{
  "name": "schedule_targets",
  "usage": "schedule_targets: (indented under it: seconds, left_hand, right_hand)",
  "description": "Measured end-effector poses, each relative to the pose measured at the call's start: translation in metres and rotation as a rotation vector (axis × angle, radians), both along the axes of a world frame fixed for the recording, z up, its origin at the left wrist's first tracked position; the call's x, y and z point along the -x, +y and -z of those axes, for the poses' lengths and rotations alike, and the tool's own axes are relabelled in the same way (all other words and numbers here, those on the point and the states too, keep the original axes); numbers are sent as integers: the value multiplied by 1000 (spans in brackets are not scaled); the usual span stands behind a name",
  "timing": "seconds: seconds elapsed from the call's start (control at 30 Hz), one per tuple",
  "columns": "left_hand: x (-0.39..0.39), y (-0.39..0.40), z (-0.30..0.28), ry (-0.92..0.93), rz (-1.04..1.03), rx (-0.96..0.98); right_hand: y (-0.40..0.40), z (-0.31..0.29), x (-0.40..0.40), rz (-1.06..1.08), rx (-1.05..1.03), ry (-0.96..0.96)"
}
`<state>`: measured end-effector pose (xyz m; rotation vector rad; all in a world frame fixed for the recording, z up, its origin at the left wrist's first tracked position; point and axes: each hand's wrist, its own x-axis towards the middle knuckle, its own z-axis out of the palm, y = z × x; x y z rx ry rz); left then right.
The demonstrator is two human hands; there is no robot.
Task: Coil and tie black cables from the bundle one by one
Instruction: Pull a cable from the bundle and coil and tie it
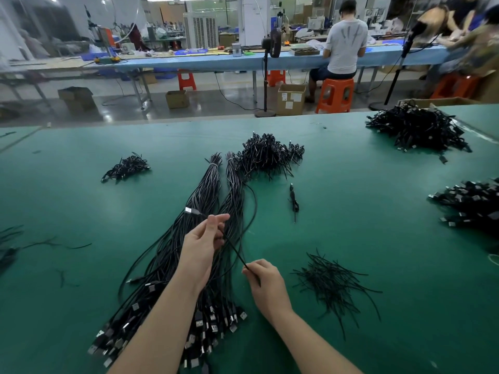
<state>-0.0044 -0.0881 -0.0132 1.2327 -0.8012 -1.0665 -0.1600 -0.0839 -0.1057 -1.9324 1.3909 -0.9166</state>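
Two long bundles of black cables [205,190] lie lengthwise on the green table [81,206], their USB plugs fanned out at the near end. My left hand [201,244] pinches one black cable [233,251] just behind its silver plug [189,210], above the bundles. My right hand [263,282] pinches the same cable lower down, so a short stretch runs taut between both hands. The cable's remainder loops away over the right bundle toward the far side.
A heap of black twist ties [332,282] lies right of my right hand. A pile of coiled cables [267,155] sits beyond the bundles, one coiled cable [293,202] lies alone, and more piles sit at left [127,167] and right [415,128]. People work at a far bench.
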Motion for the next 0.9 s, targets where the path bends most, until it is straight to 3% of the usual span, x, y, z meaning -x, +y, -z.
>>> schedule_targets:
  seconds: [0.13,0.47,0.67,0.8,0.9]
  left_hand:
    - [7,-1,-3,242,92,22]
    - [0,12,-17,160,307,12]
    - [-14,38,-13,151,636,-92]
    - [-17,48,-4,100,622,-186]
    - [-11,48,7,-5,518,-241]
  right_hand:
    - [1,-1,1,-14,13,15]
    - [-1,1,-2,-5,-32,27]
    - [-6,-17,-6,-87,-72,256]
    - [-38,-61,-4,-279,-9,593]
    - [-58,-111,-5,-383,-185,596]
